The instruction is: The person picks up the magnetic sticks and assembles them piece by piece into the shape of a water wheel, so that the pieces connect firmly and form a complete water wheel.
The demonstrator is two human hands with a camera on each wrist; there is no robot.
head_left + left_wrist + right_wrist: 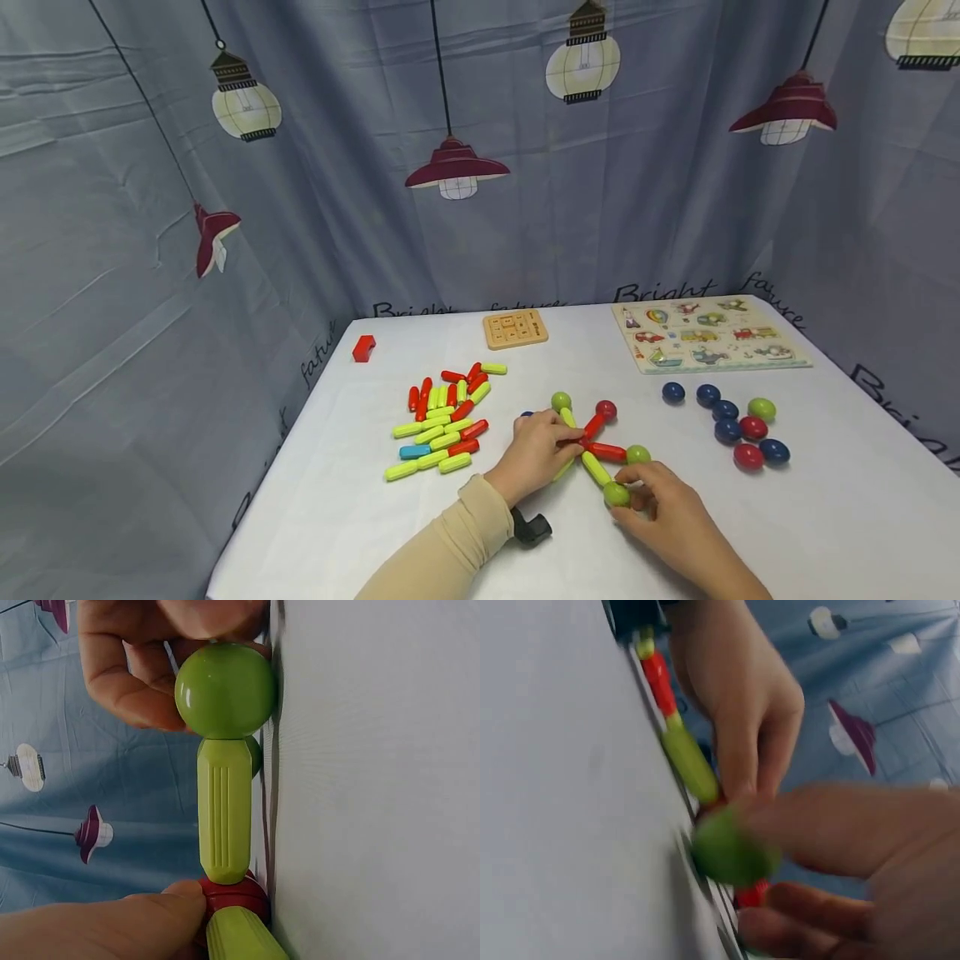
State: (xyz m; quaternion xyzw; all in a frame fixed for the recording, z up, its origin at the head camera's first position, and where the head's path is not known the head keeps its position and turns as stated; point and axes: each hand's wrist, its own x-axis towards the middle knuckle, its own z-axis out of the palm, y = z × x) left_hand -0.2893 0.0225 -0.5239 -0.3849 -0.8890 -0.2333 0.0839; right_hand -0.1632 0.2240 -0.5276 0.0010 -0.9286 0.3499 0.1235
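Note:
A star-like figure of rods and balls lies on the white table. At its centre is a red ball (238,898), mostly hidden in the head view, which my left hand (534,450) pinches. A yellow-green rod (596,469) runs from it to a green ball (617,494) at the near right, and my right hand (663,510) holds this ball between thumb and fingers. Ball and rod meet in the left wrist view. Other arms include a red rod (607,452) with a green ball (638,455) and another red rod (593,427) with a red ball (606,409).
Several loose yellow-green and red rods (442,437) and a blue rod (415,452) lie left. Several blue balls (727,431), red balls (748,457) and a green ball (762,409) sit right. Behind are a picture board (708,335), a wooden board (515,329) and a red block (363,348).

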